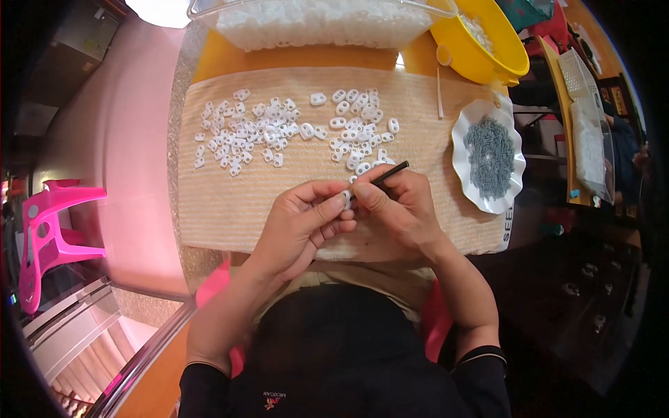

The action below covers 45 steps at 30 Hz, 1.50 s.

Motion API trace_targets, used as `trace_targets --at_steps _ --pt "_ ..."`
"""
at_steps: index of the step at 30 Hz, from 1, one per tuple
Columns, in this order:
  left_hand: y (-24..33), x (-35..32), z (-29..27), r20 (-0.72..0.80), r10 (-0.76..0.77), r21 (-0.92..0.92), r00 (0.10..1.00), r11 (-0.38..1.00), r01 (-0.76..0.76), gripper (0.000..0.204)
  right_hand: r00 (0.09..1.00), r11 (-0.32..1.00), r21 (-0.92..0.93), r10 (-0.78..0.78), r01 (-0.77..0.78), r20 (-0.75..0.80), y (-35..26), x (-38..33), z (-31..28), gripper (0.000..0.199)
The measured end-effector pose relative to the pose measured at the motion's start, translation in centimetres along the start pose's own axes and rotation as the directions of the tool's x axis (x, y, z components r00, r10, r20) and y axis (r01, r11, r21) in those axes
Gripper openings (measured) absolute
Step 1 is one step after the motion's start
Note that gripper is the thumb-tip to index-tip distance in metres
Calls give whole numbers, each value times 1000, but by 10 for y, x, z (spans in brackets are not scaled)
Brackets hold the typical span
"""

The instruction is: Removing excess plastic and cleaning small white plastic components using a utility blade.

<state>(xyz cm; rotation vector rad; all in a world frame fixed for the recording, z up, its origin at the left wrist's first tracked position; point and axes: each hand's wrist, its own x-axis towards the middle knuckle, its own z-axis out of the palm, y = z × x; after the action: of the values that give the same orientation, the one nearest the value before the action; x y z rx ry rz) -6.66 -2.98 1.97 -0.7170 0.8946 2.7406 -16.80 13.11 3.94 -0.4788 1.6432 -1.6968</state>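
Toggle (346, 200) pinched between both grips.

A yellow bench (209, 66) carried a beige woven mat (209, 202). Behind the mat stood a clear tub (320, 21) of white pieces and a yellow bowl (481, 59); small white toggles (258, 129) lay scattered across it, and a white scalloped plate (463, 150) of grey pins sat at its right edge.
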Motion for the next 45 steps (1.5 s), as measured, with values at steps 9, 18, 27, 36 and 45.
trace_targets --at_steps 9,18,27,36,45 --pt "-2 -1 -2 17 33 96 999 995 -34 24 997 999 -25 44 -43 70 5 3 -11 18" --pt "-6 1 -3 59 73 149 996 985 -81 24 994 993 -56 -107 106 -19 4 -6 -22 22" --pt "-12 -3 -10 140 126 139 982 980 -146 23 972 972 -37 -234 233 -4 -4 -25 -19 26" --pt "-14 0 -17 206 143 146 968 974 -174 28 955 955 -22 -295 296 13 8 -61 -15 45" --pt "-18 -1 -20 227 176 160 958 963 -215 27 940 960 22 -268 278 -212 27 -94 -17 39"
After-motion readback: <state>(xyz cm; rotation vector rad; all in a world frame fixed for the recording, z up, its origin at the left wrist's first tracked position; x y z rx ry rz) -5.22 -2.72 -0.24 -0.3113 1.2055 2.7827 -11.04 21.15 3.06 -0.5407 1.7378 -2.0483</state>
